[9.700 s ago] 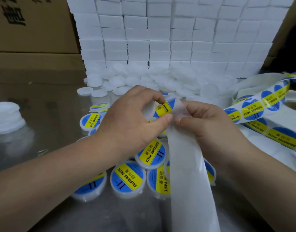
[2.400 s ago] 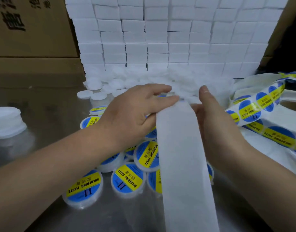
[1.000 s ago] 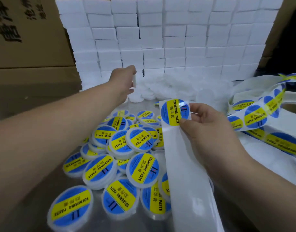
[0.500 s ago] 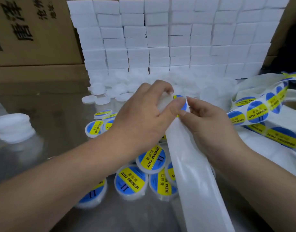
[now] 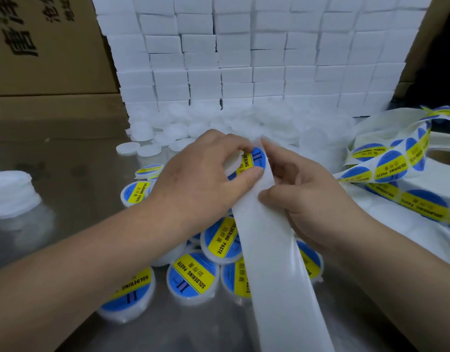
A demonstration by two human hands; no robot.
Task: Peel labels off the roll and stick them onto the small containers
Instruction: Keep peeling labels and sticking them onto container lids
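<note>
My left hand (image 5: pixel 201 179) grips a light, rigid container (image 5: pixel 231 164) above the table (image 5: pixel 76 199), thumb pressing the thin, floppy label (image 5: pixel 254 160) on by its edge, while my right hand (image 5: pixel 304 199) pinches the slick backing strip (image 5: pixel 269 250).

The person's left forearm (image 5: pixel 79 262) and right forearm (image 5: pixel 409 270) are bare as far up as I can see. The left hand (image 5: pixel 201 181) and right hand (image 5: pixel 313 199) are bare too, with short, plain, trimmed nails.
</note>
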